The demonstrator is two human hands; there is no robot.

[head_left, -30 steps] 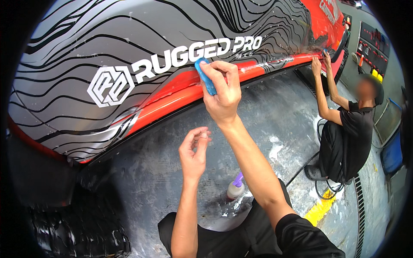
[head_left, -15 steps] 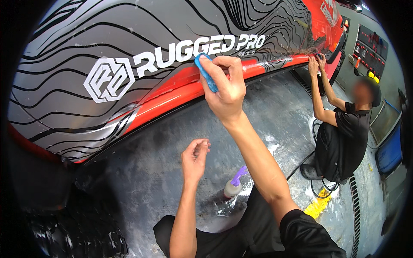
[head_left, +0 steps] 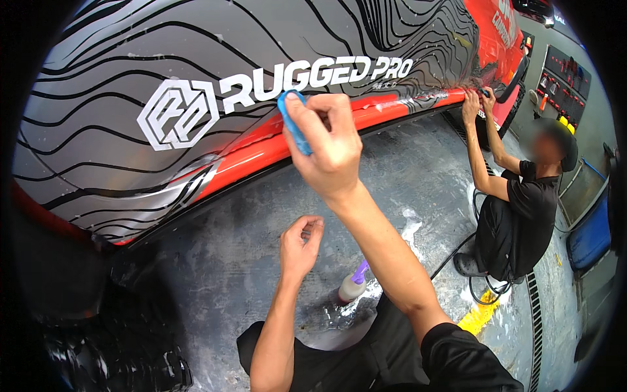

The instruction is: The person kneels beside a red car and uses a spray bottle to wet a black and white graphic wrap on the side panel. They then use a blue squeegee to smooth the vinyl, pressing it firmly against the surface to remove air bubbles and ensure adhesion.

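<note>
In my right hand (head_left: 330, 147) is a blue clay bar (head_left: 295, 124), a flat soft-looking slab pinched between thumb and fingers. It lies against the lower side of a car (head_left: 255, 39), just below the white lettering and above the red sill strip (head_left: 261, 154). The car's panel is grey with wavy black lines and carries a few water drops. My left hand (head_left: 300, 247) hangs lower, away from the car, its fingers loosely curled and nothing visible in them. The palm side of my right hand is hidden.
On the wet grey floor (head_left: 215, 274) near my knees stands a bottle (head_left: 351, 287) with a purple spray head. A co-worker (head_left: 522, 202) crouches at right, both hands at the car's sill. A black hose (head_left: 450, 258), a drain grate (head_left: 535, 326) and a blue bin (head_left: 590, 228) lie beyond.
My right hand has slid the clay bar slightly left and down along the panel. My left hand has turned a little and shifted slightly right. The view has shifted slightly.
</note>
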